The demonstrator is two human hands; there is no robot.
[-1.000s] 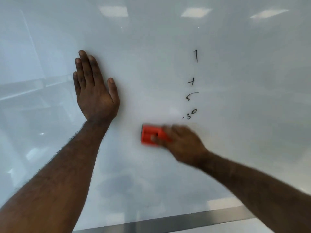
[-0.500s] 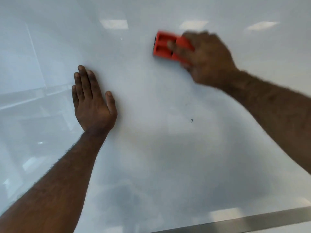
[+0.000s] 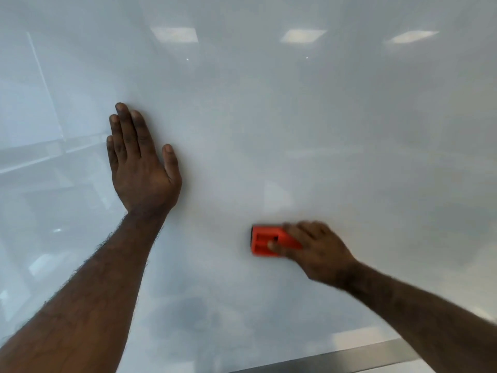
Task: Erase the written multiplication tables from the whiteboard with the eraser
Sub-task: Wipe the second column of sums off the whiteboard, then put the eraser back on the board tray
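The glossy whiteboard [image 3: 295, 130] fills nearly the whole view and shows no writing where I can see it. My right hand [image 3: 317, 251] grips an orange eraser [image 3: 262, 242] and presses it flat on the board, low and right of centre. The eraser's right half is covered by my fingers. My left hand [image 3: 139, 168] lies flat on the board to the upper left of the eraser, palm down, fingers straight and close together, holding nothing.
A metal strip [image 3: 336, 358] runs along the board's bottom edge at the lower right. Ceiling lights [image 3: 302, 35] and room shapes reflect in the board's surface.
The eraser swept up through the column of digits to the top, then came back down to low centre. The digits and the last small mark are gone. My left hand stayed flat.
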